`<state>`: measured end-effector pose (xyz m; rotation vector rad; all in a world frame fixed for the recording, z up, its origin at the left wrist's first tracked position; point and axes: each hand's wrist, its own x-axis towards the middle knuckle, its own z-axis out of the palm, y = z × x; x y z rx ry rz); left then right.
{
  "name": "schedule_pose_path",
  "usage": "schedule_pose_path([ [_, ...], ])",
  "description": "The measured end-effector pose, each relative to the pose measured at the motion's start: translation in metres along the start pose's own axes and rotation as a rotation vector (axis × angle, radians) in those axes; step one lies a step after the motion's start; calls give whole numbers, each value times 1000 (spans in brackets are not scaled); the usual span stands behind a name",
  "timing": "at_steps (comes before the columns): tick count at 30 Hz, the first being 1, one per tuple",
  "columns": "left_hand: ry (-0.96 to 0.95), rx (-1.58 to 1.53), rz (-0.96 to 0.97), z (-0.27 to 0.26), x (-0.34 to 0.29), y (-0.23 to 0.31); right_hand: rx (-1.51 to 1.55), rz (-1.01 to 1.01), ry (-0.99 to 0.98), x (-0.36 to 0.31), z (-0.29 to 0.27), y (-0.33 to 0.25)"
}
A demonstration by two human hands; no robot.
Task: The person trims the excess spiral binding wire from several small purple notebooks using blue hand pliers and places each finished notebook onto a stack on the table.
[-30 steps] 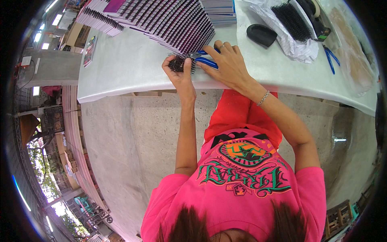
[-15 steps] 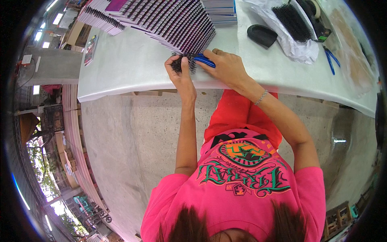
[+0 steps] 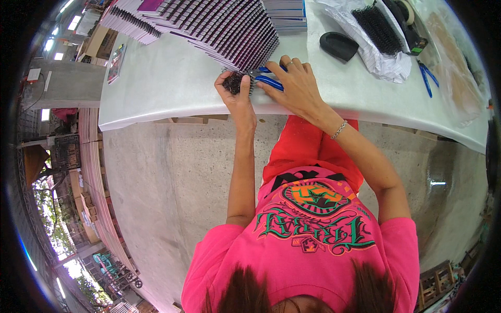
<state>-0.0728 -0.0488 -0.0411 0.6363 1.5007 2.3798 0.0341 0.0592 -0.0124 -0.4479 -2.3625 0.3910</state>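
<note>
A tall stack of spiral-bound notebooks (image 3: pixel 219 34) leans across the far middle of the table, its rows of dark coils facing me. At its near corner, my left hand (image 3: pixel 240 103) has its fingers curled round a bunch of dark spiral coils (image 3: pixel 233 83). My right hand (image 3: pixel 301 88) grips blue-handled cutting pliers (image 3: pixel 270 82), the handles spread apart. Their jaws point left and meet the coils beside my left thumb. Whether a wire lies between the jaws is too small to tell.
On the white-covered table (image 3: pixel 162 88), a black curved case (image 3: pixel 339 47) and black coils (image 3: pixel 380 31) on white paper lie at the right. Farther right are a second pair of blue pliers (image 3: pixel 428 78) and a plastic bag (image 3: pixel 454 68). More books (image 3: pixel 286 15) stand behind.
The pliers' handles have spread apart, and the fingers of my right hand have opened out with them. My left hand stays nearly in place on the coils.
</note>
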Motion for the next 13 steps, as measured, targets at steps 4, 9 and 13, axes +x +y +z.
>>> schedule_pose_path([
  [4, 10, 43, -4, -1, 1, -2, 40, 5, -33, 2, 3, 2],
  [9, 22, 101, -3, -4, 1, -4, 130, 112, -133, 1, 2, -2],
  [13, 84, -44, 10, -4, 2, -7, 94, 114, -93, -4, -1, 1],
])
